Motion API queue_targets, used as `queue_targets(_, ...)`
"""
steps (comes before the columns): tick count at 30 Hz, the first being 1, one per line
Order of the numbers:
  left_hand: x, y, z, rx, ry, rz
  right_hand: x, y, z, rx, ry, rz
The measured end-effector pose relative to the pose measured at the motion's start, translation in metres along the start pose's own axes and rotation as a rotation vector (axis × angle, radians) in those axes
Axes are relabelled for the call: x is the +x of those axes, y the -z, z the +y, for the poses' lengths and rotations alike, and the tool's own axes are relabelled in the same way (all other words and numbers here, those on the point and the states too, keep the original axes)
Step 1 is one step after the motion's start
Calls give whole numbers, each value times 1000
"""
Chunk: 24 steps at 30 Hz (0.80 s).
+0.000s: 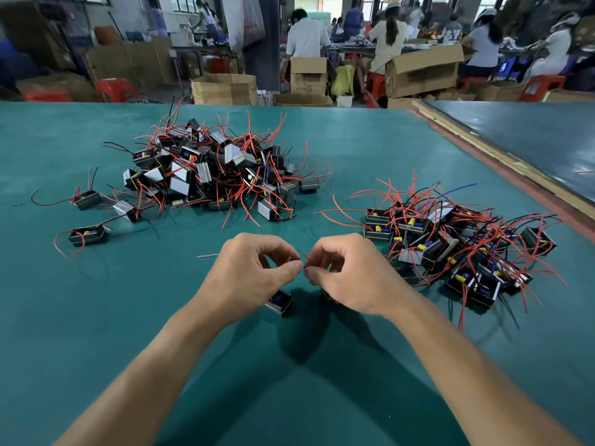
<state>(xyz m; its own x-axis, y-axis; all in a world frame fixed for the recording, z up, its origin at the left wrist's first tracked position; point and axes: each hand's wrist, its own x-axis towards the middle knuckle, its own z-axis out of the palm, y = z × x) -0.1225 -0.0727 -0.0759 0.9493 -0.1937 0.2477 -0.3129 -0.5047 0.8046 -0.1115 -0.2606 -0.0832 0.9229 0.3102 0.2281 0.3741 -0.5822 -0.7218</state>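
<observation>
My left hand (249, 272) and my right hand (349, 273) meet at the middle of the green table (96, 317), fingertips almost touching. Each pinches the end of a thin wire (302, 259), red and black, between thumb and forefinger. Under my left hand a small black box module (280, 303) with a blue part inside lies on the table. A second module under my right hand is mostly hidden. A red and blue wire end (207, 257) pokes out left of my left hand.
A big heap of black modules with red wires (219, 169) lies at the far centre-left, with loose modules (87, 235) to its left. Another heap (457, 246) lies at the right. A second table (531, 136) adjoins on the right. People and cardboard boxes (421, 72) fill the background.
</observation>
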Motion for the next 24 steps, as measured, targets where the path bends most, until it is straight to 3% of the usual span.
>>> queue_targets(11, -3, 1, 6, 93, -8, -57, -2, 2, -4, -2, 53, -18)
queue_targets(24, 1, -1, 1, -11, 63, -4, -2, 6, -8, 0, -13, -14)
